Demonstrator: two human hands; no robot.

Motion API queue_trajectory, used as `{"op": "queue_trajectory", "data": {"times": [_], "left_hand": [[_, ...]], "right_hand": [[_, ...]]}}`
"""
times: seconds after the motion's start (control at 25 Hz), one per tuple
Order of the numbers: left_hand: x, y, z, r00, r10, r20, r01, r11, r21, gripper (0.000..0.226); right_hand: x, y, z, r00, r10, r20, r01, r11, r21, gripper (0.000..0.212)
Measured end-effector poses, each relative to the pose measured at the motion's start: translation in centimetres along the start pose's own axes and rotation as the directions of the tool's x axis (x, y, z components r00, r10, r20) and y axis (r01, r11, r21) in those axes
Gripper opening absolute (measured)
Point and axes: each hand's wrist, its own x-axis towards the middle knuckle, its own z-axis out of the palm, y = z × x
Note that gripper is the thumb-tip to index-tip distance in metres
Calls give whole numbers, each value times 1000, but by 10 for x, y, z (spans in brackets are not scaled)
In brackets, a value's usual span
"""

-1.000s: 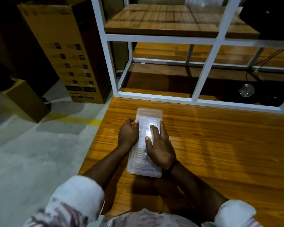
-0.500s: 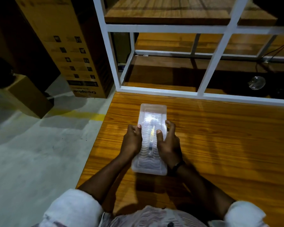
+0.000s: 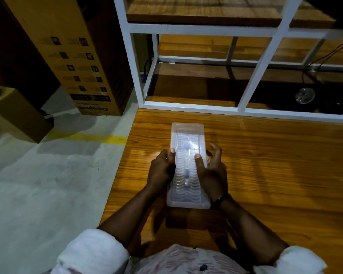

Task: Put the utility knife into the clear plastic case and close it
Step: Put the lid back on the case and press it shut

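The clear plastic case (image 3: 187,133) lies lengthwise on the wooden table (image 3: 275,165), its ribbed lid down over it. Through the lid I see the utility knife (image 3: 187,165) as a thin pale shape lying along the middle. My left hand (image 3: 161,169) grips the case's left edge, thumb on the lid. My right hand (image 3: 211,169) holds the right edge, thumb pressed on the lid and fingers curled round the side. A bright glare covers the far half of the lid.
A white metal shelf frame (image 3: 263,62) with wooden boards stands at the table's far edge. A clear round object (image 3: 304,95) and cables lie inside it at right. A tall cardboard box (image 3: 75,56) and a smaller box (image 3: 18,113) stand on the concrete floor at left.
My right hand slid from lying flat on top of the lid to gripping the case's right edge. Both thumbs now press on the lid. The view moved nearer.
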Motion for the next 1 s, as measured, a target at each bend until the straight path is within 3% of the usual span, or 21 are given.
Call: {"op": "queue_trajectory", "data": {"times": [0.2,0.4,0.64,0.72,0.8,0.88,0.96,1.0], "left_hand": [[-3,-7,-2,999,54,-8,-54,997,-58,58],[-2,-4,-3,998,34,56,-25,989,-149,56],[7,-19,-1,980,-52,191,105,954,-280,60],[6,-17,-3,984,-36,173,86,953,-291,57],[3,-10,-6,993,10,117,9,986,-166,56],[0,0,-5,996,89,7,-89,977,192,46],[2,8,-3,973,228,-28,-180,835,519,42],[4,10,-2,964,262,42,-233,758,609,51]], "right_hand": [[-3,-6,1,999,40,-14,-39,998,49,47],[-6,-8,6,998,63,-17,-61,992,111,43],[-8,-9,10,997,64,-46,-58,990,132,45],[-8,-10,9,997,61,-38,-55,990,133,47],[-10,-11,7,999,0,-42,1,1000,25,46],[-8,-6,9,974,-204,-94,172,946,-274,44],[-2,0,13,915,-404,-10,339,780,-526,47],[1,0,14,900,-431,71,384,705,-597,52]]}}
